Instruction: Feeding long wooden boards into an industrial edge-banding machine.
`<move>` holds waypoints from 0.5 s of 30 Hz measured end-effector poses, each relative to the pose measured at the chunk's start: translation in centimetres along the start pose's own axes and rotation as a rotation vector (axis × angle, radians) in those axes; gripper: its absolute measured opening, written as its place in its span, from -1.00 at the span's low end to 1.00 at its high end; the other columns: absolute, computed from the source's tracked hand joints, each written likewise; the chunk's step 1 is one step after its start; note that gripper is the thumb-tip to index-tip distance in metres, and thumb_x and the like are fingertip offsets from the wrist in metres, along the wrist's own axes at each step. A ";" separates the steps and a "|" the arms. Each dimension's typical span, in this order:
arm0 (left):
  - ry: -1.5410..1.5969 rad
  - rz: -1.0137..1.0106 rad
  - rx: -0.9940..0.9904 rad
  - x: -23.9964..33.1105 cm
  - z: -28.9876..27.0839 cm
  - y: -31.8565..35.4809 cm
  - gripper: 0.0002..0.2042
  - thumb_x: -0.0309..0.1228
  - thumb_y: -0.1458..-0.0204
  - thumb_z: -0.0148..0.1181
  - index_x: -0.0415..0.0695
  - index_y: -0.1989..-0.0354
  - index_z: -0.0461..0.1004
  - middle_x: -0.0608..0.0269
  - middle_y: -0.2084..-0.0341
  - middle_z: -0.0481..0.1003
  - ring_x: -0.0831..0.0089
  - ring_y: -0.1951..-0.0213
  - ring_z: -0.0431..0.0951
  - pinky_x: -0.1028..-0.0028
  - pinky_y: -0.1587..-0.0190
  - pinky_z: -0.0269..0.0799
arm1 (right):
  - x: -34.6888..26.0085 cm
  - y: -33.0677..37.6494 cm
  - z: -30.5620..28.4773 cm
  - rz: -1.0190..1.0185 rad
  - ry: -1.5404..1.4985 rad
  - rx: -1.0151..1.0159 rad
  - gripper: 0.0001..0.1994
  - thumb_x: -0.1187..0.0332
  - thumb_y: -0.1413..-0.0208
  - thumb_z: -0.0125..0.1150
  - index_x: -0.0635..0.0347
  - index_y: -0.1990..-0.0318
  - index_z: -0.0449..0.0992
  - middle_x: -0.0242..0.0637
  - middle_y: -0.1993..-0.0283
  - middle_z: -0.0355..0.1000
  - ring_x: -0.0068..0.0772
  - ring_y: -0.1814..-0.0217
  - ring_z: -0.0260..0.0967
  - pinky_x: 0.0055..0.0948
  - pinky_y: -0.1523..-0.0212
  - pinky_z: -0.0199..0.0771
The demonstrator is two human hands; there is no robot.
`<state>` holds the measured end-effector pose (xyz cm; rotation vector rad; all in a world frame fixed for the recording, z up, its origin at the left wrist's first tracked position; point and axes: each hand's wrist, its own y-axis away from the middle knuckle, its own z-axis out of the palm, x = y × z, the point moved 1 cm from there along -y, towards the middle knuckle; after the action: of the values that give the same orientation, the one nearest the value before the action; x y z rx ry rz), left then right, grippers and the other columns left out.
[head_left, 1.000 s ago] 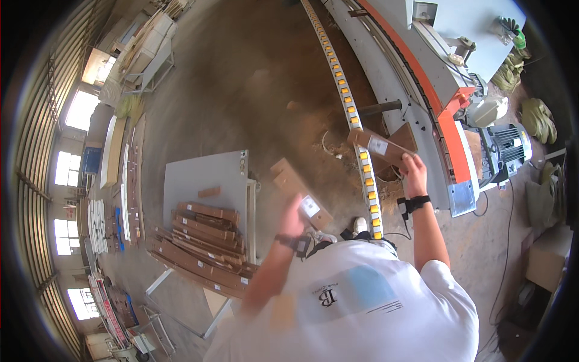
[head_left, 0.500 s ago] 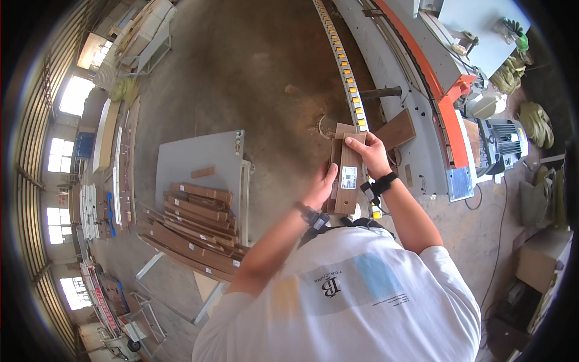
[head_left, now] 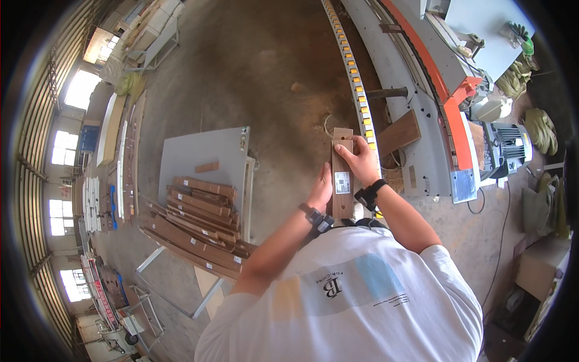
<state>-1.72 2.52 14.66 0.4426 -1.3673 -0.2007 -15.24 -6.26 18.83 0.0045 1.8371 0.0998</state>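
A short stack of brown wood-grain boards is held upright in front of my body, a white label on its top face. My right hand is closed on the upper right edge, thumb lying across the front face. Against the left edge rests my left hand, its thumb pointing up and its other fingers hidden behind the boards. Another board end with a dark hole sticks out above the front board. Both wrists wear dark straps with small devices.
A roller track with yellow rollers runs beside a long grey and orange machine on the right. Left of me, a grey-topped table carries several brown boards. A loose wooden panel leans at the machine.
The boards were fanned apart and tilted; now they are lined up in one narrow stack. My left hand has come in flat against their left side.
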 end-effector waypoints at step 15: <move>0.509 -0.177 0.025 1.0 0.6 -2.9 -0.56 0.09 -0.27 0.04 -0.06 0.00 0.42 0.29 0.18 0.49 0.43 0.14 0.55 0.34 0.06 0.48 | 3.2 3.5 -3.2 -0.043 0.190 -0.567 -0.09 -0.27 -0.23 0.03 0.30 -0.47 0.03 0.16 -0.51 -0.01 0.07 -0.57 -0.05 -0.19 -0.51 0.00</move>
<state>-1.76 -0.60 14.42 0.5905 -0.8328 -0.1994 -19.36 -2.85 16.85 -0.4536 1.9387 0.6042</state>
